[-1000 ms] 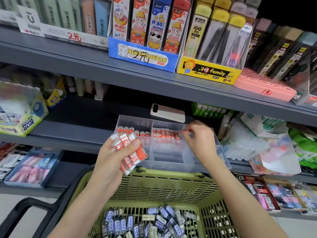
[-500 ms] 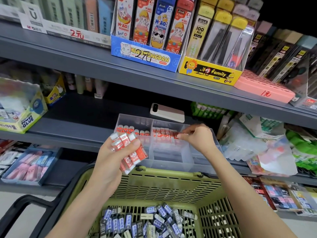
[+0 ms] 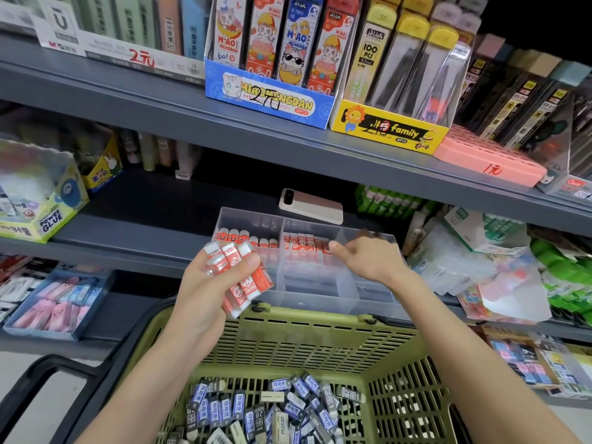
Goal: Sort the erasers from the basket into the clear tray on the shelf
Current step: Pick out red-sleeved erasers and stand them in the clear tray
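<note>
A clear divided tray (image 3: 320,303) stands on the middle shelf. Its left compartment holds a row of red erasers (image 3: 246,237) and its middle one a row of red-and-white erasers (image 3: 304,243). My left hand (image 3: 205,296) grips a bunch of red-and-white erasers (image 3: 238,270) in front of the tray's left end. Over the tray's right part hovers my right hand (image 3: 368,262), fingers loosely curled, thumb pointing at the end of the middle row; I see nothing in it. Below, the green basket (image 3: 320,344) holds several blue and black sleeved erasers (image 3: 266,408).
A phone (image 3: 310,207) lies on the shelf behind the tray. The upper shelf overhangs it with boxes of pencil leads. A glue box (image 3: 41,209) sits at the left, plastic bags (image 3: 480,267) at the right, a blue tray of pink erasers (image 3: 57,302) lower left.
My right hand has drawn back a little to the right from the end of the middle row. My left hand still holds its bunch in the same place.
</note>
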Demonstrator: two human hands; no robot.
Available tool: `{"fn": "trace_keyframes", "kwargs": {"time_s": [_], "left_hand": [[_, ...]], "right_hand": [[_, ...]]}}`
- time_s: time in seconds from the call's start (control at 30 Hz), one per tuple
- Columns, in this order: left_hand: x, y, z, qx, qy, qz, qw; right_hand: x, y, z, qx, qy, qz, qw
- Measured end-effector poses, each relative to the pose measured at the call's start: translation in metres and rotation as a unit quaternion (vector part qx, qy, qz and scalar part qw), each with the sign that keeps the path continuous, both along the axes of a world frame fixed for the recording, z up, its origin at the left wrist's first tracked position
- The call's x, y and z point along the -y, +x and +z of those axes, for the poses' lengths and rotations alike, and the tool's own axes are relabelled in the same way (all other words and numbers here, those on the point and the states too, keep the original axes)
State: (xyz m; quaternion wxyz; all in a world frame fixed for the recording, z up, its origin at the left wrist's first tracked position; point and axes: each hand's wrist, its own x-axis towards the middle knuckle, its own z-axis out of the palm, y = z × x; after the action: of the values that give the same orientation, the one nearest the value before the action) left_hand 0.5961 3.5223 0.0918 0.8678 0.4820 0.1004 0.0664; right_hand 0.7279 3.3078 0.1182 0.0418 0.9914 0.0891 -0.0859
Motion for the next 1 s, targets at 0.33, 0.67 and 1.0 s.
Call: {"fn": "trace_keyframes", "kwargs": {"time_s": [0.33,0.67,1.0], "left_hand": [[-0.003,-0.001,0.0,0.008,-0.038,0.024,0.999],[-0.032,0.003,-0.001,0.021,-0.012,0.108,0.994],[-0.045,0.006,-0.007,-0.005,-0.037,0.167,0.985]], "right_hand": [[-0.075,-0.097,0.015,-0.047,0.497,0.139,0.856],[-0.08,-0.059,0.024,-0.035,0.532,-0.032,0.845],[-0.131,0.0,-0.025,0.156,0.056,-0.051,0.985]]}}
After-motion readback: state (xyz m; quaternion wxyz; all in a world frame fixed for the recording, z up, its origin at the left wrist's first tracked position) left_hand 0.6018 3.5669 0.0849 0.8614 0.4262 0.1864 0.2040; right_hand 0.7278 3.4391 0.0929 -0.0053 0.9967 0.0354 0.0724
